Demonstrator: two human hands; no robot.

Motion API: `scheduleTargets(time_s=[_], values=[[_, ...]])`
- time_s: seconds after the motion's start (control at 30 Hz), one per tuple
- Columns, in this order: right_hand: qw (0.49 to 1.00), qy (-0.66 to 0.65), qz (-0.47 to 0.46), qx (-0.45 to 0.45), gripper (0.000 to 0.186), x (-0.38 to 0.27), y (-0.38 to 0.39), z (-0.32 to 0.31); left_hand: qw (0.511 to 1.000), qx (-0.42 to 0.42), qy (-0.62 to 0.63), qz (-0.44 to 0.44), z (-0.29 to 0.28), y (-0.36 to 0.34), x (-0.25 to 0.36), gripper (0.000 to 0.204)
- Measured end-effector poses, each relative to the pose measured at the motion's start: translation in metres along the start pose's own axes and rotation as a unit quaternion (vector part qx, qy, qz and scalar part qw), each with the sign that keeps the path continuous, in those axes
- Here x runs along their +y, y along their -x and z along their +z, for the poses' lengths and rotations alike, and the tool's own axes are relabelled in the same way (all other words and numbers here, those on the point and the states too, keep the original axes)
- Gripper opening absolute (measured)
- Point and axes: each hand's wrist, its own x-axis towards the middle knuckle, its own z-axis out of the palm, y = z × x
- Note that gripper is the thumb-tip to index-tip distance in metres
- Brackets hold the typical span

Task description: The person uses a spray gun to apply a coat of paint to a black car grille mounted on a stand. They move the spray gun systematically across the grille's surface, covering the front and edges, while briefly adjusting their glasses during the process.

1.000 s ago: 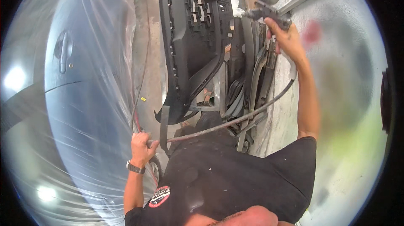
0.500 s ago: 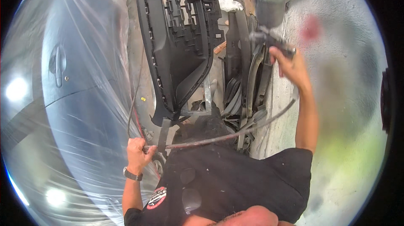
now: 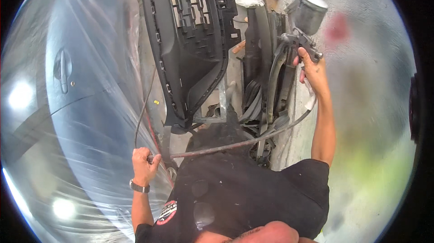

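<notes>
One spray gun [image 3: 304, 45] in right grip [image 3: 313, 67], wrapped round it; cup [image 3: 309, 16] sits atop, beyond grip, likely for gravity feed. Hose [image 3: 235, 146] sags from below right grip to left grip [image 3: 143, 165], curled round it, probably managing slack. Black bumper [image 3: 172, 57] ahead, between grips; plastic-covered car [image 3: 86, 121] left of left grip.

From here I see a shiny grey metal spray gun [image 3: 302, 40], matt black plastic bumper [image 3: 175, 67] and glossy clear plastic sheeting [image 3: 106, 125].
</notes>
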Motion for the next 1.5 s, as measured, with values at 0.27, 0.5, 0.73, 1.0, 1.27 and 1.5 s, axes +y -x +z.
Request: scheduleTargets(time_s=[0.27, 0.5, 0.73, 1.0, 1.27, 1.5], values=[[0.975, -0.003, 0.016, -0.221, 0.043, -0.054, 0.040, 0.008, 1.000, -0.009, -0.015, 0.011, -0.005, -0.004, 0.004, 0.052], [0.968, 0.132, -0.024, -0.213, 0.048, -0.101, -0.002, 0.032, 1.000, -0.006, -0.003, 0.007, 0.001, -0.004, 0.009, 0.047], [0.985, 0.076, -0.143, -0.057, 0.036, -0.131, -0.064, 0.042, 0.998, 0.034, 0.028, -0.034, 0.004, 0.001, 0.006, 0.046], [0.981, 0.122, -0.076, -0.131, 0.032, -0.120, 0.014, 0.034, 0.999, 0.026, 0.026, -0.035, -0.002, 0.007, -0.003, 0.049], [0.931, 0.077, -0.039, -0.356, 0.041, -0.067, 0.078, 0.024, 0.999, -0.019, 0.039, -0.001, 0.002, -0.005, -0.002, 0.051], [0.962, -0.025, 0.022, -0.269, 0.036, -0.046, 0.066, 0.045, 0.999, -0.005, 0.029, -0.028, 0.001, 0.009, -0.011, 0.056]])
